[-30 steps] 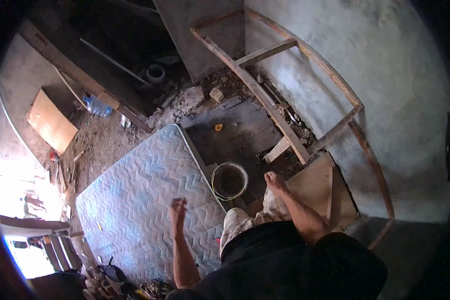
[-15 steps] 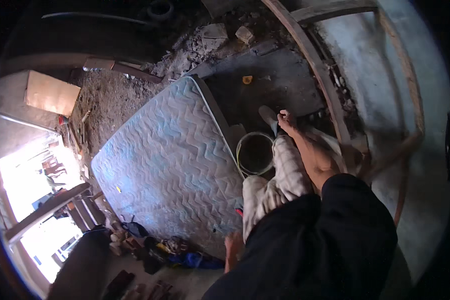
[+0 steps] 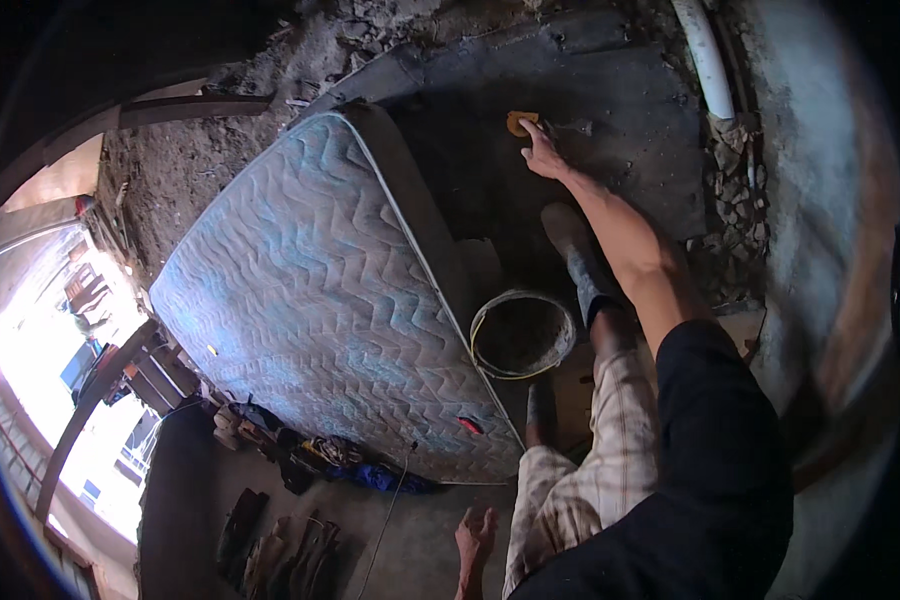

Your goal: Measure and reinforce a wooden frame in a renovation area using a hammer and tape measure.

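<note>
My right hand (image 3: 544, 155) reaches far forward over a dark sheet (image 3: 630, 130) on the ground. Its outstretched forefinger meets the edge of a small orange-yellow object (image 3: 520, 123), rounded on one side, whose kind I cannot make out. The thumb is held apart, and I see nothing gripped. Low in the picture hangs my left hand (image 3: 476, 533), fingers loosely bent and apart, holding nothing. It is nearest to the lower edge of a worn quilted mattress (image 3: 320, 290). A round bucket (image 3: 523, 335) with a dirty inside stands between the mattress and my legs.
A small red object (image 3: 471, 425) lies on the mattress. Several dark items and a blue cloth (image 3: 375, 477) lie below it, near a thin cable (image 3: 398, 490). Rubble (image 3: 735, 190) and a white pipe (image 3: 705, 60) run along the right wall. Bright daylight enters at left.
My right hand has moved from beside my knee forward to the orange-yellow object. My left hand has come away from the mattress edge. The view has shifted, and the wooden frame at right has left it.
</note>
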`<state>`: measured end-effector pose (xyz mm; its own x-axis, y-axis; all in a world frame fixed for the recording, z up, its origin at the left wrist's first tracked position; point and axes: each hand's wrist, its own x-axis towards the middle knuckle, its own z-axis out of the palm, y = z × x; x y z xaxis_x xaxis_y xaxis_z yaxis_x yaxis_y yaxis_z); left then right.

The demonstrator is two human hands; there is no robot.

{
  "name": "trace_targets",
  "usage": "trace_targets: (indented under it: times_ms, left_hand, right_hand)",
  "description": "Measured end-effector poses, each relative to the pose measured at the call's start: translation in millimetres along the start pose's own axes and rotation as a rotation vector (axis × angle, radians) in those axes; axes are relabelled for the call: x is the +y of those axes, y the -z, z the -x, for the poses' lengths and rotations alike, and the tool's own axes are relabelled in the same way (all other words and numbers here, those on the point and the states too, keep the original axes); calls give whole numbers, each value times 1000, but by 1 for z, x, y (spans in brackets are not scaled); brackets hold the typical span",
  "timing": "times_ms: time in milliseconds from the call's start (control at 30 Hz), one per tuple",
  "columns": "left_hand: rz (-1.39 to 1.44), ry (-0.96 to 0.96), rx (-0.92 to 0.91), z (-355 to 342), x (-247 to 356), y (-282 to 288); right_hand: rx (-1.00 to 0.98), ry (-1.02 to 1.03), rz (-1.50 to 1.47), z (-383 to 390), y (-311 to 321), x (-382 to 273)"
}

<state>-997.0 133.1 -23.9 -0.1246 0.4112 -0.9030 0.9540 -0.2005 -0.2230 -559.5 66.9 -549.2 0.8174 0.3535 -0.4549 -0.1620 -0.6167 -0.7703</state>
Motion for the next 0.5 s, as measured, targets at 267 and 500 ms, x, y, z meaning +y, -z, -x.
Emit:
trace_targets:
  times_ms: [267,500]
  left_hand:
    - [304,50,262,-4,-43,-55]
    - [449,107,219,-27,-49,-34]
  right_hand:
    - [-373,150,578,-62,-74,-15]
    - [66,155,479,-25,-108,72]
